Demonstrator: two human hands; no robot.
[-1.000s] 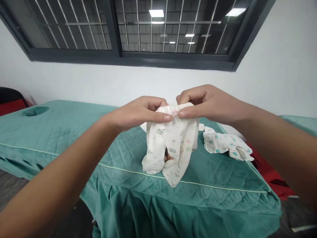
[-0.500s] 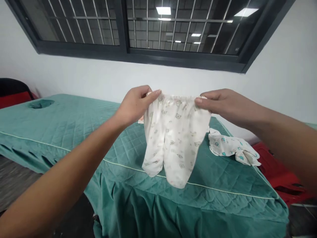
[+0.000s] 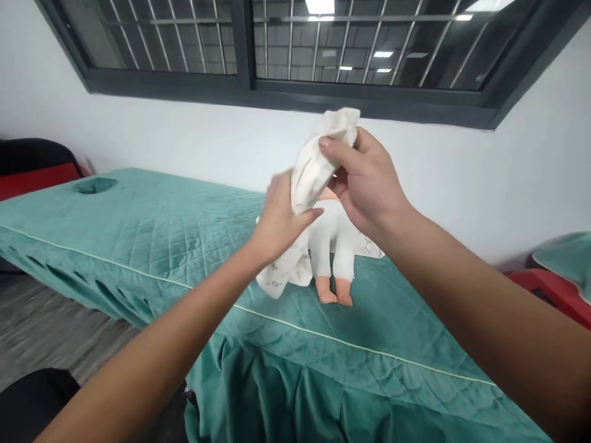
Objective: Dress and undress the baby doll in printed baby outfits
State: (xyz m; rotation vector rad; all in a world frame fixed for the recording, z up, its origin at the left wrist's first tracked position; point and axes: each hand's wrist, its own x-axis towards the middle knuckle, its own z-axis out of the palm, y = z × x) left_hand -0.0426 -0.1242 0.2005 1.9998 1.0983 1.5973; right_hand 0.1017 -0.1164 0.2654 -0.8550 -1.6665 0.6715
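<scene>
White baby pants (image 3: 316,163) with a small print are gathered up between my two hands. My left hand (image 3: 279,218) is wrapped around the bunched cloth from below, with the pant legs hanging beneath it. Higher up, my right hand (image 3: 369,178) pinches the fabric near its top edge between thumb and fingers. Behind them a baby doll (image 3: 343,240) lies on the bed, its white-covered legs and bare feet toward me. My hands and the cloth hide most of its upper body. A printed white cloth (image 3: 368,245) shows beside the doll.
The bed has a green quilted cover (image 3: 184,227) with a face hole (image 3: 95,185) at the left. A wall with a barred window (image 3: 286,101) stands behind it. Red chairs (image 3: 549,289) are at the right, and a black-and-red chair (image 3: 37,166) is at the far left.
The pants were stretched flat by the waistband between both hands; now they are bunched and raised. My hands have come together. The doll has come into view, and the garment at the right is out of sight.
</scene>
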